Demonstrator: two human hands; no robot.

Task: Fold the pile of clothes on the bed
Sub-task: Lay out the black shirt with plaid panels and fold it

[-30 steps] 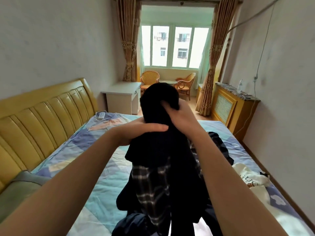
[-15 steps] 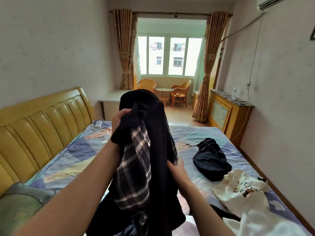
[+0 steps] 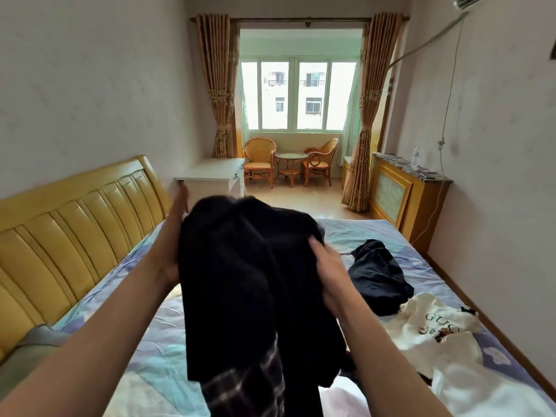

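Observation:
I hold a black garment [image 3: 240, 275] with a plaid panel [image 3: 243, 389] up above the bed [image 3: 144, 350]. My left hand [image 3: 173, 245] is at its left edge, fingers stretched upward along the cloth and the thumb hidden behind it. Over on the garment's right side, my right hand [image 3: 329, 269] grips a bunch of fabric, thumb on top. The lower part hangs down between my forearms. A crumpled black piece [image 3: 380, 276] and a white printed T-shirt [image 3: 436, 323] lie on the bed to the right.
More white cloth [image 3: 487, 392] lies at the bed's near right corner. A yellow padded headboard [image 3: 75, 227] runs along the left, with a green pillow [image 3: 39, 341] below it. Beyond the bed stand a white nightstand [image 3: 210, 176] and a wooden cabinet [image 3: 400, 200].
My left hand has lowered and slid to the garment's left edge. My right hand has risen and gripped its right side. The black cloth now spreads between both hands.

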